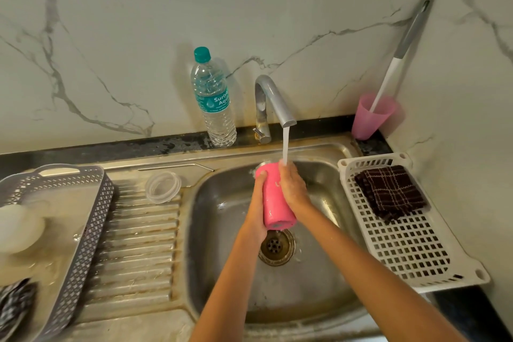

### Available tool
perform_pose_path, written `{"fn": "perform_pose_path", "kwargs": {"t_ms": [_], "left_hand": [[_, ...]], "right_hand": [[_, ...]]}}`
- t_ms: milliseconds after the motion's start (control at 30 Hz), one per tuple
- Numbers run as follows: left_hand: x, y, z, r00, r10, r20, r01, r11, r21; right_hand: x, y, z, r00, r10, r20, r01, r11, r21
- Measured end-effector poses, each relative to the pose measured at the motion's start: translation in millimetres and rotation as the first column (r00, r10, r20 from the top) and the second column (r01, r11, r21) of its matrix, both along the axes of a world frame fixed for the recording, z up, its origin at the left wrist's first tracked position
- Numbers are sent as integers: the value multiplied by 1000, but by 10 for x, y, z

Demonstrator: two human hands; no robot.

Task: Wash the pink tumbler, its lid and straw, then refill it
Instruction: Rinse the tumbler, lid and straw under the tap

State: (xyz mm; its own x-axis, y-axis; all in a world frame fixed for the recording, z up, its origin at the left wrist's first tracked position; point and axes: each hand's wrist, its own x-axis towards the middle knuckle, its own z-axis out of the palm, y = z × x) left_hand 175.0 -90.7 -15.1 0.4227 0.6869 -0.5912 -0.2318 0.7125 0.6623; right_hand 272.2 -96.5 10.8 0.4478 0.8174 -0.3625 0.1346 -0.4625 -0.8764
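The pink tumbler (pixel 273 201) is held over the steel sink (pixel 222 272), tilted with its mouth toward the tap (pixel 273 100). Water runs from the spout onto its rim and my fingers. My left hand (pixel 258 208) grips the tumbler from the left, thumb on its upper edge. My right hand (pixel 294 189) wraps round its right side near the top. The clear lid (pixel 163 187) lies on the ribbed drainboard to the left. The metal straw (pixel 177 166) lies behind the lid along the sink's back ledge.
A water bottle (pixel 213 100) with a teal cap stands left of the tap. A pink cup (pixel 372 116) holding a long brush sits in the back right corner. A white basket (pixel 402 244) with a dark cloth is at right, a grey basket (pixel 83 230) at left.
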Motion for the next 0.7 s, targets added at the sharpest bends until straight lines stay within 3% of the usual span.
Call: {"fn": "perform_pose_path", "kwargs": {"t_ms": [133,233,300,433,467,600,667,700], "left_hand": [[-52,122,-14,965,128,-229,-97,985,142],[-71,59,11,991,0,-132,23,986,167],[-33,27,6,997,15,-72,-5,991,137],[72,70,-56,991,136,-10,-136,990,-25],[94,64,-71,988,153,-18,-154,987,-36],[52,95,-74,981,192,15,-189,977,-102],[54,58,-74,990,129,61,-124,989,-82],[63,14,-68,992,110,64,-105,991,-78]], "right_hand": [[-156,-135,-62,965,129,229,-141,989,39],[-217,-231,-110,909,250,333,-300,948,107],[-187,-209,-50,926,265,270,-310,940,141],[-40,-106,54,992,90,-86,-89,996,22],[-59,-145,48,991,102,-81,-101,995,10],[-191,-358,-195,938,243,247,-260,965,38],[-119,-292,-190,964,198,179,-203,979,11],[-71,-238,-123,987,146,66,-146,989,-11]]}}
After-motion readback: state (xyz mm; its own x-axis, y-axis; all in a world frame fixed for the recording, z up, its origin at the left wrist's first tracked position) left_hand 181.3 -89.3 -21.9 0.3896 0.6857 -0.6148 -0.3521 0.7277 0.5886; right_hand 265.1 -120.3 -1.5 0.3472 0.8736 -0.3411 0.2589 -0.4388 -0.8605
